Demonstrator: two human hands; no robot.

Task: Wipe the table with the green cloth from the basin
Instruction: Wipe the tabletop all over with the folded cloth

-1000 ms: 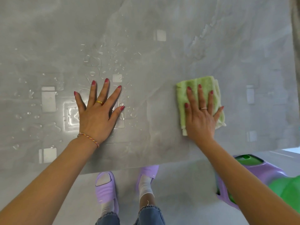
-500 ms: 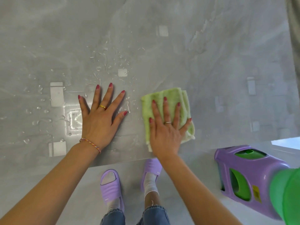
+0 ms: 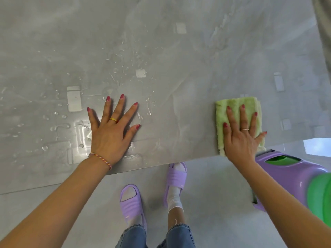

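Observation:
A folded light-green cloth (image 3: 222, 122) lies flat on the grey marble table (image 3: 179, 59), near its front edge at the right. My right hand (image 3: 240, 138) presses down on the cloth with fingers spread, covering most of its lower right part. My left hand (image 3: 112, 129) rests flat on the tabletop at centre left, fingers spread, holding nothing. Water drops (image 3: 125, 65) and small puddles lie on the table around and beyond the left hand.
A purple stool (image 3: 284, 172) with green openings stands on the floor right of the table's front edge, under my right forearm. A blurred green object (image 3: 320, 197) sits at the far right. My feet in purple slippers (image 3: 132, 204) stand below the table edge.
My right hand slid the cloth left toward the left hand, then back right along the front edge to the table's right side. The left hand stayed planted.

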